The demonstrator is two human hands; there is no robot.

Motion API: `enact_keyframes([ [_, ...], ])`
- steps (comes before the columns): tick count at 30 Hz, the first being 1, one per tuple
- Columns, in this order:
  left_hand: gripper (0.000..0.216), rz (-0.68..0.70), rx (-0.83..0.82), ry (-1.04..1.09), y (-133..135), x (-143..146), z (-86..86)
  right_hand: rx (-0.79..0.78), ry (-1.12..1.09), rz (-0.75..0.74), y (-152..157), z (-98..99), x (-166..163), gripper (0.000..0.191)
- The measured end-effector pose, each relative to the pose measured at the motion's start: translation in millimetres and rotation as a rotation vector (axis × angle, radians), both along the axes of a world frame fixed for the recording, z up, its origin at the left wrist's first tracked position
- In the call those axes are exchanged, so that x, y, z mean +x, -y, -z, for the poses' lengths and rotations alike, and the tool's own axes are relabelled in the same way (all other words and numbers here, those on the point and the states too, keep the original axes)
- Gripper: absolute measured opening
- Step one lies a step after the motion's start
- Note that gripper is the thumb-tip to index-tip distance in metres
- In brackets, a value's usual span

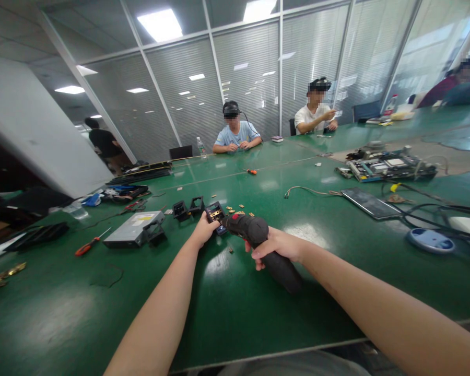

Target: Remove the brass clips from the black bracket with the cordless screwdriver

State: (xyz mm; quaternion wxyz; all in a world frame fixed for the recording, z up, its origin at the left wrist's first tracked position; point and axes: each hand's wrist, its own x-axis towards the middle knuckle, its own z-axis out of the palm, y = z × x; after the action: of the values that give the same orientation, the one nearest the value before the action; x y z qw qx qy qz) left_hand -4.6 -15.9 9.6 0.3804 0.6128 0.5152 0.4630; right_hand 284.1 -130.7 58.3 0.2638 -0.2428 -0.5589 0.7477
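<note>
My right hand (279, 244) is wrapped round the grip of a black cordless screwdriver (254, 228) with a red button. Its front end points left, toward a small black plastic housing (213, 209) with brass parts inside. The fingers of my left hand (204, 230) are closed on that housing near the table; whether the screwdriver's tip touches it I cannot tell. Small brass pieces (241, 212) lie scattered just behind the housing. Two similar black housings (181, 210) stand to its left.
On the green table (102, 324) at left lie a metal disc drive (131, 230), another black housing (155, 233) and a red-handled screwdriver (86, 247). At right are a dark flat panel (370, 202), cables, a blue round dish (431, 240) and circuit boards (391, 166). People sit across the table.
</note>
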Motion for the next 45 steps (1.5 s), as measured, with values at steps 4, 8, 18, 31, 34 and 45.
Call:
enact_keyframes([
  [4, 0.059, -0.014, -0.008, 0.002, 0, 0, -0.1, -0.010, 0.009, -0.002, 0, 2.1, -1, 0.037],
  [8, 0.060, -0.015, -0.024, 0.024, -1, -2, 2.0, -0.021, 0.035, -0.015, 2, 0.0, -2, 0.041],
  [18, 0.056, 0.000, 0.011, 0.058, -2, -7, 9.1, -0.045, 0.004, -0.038, 5, 1.9, -2, 0.058],
  [31, 0.056, -0.005, -0.007, 0.096, 3, -4, 3.7, -0.011, -0.089, -0.002, -3, 14.5, -2, 0.047],
  [34, 0.057, -0.003, -0.008, 0.098, 4, -3, 3.4, -0.007, -0.089, -0.005, -3, 15.0, -2, 0.045],
  [45, 0.054, -0.008, -0.020, 0.094, 6, -1, 0.0, 0.019, -0.081, 0.000, 1, 8.1, -2, 0.043],
])
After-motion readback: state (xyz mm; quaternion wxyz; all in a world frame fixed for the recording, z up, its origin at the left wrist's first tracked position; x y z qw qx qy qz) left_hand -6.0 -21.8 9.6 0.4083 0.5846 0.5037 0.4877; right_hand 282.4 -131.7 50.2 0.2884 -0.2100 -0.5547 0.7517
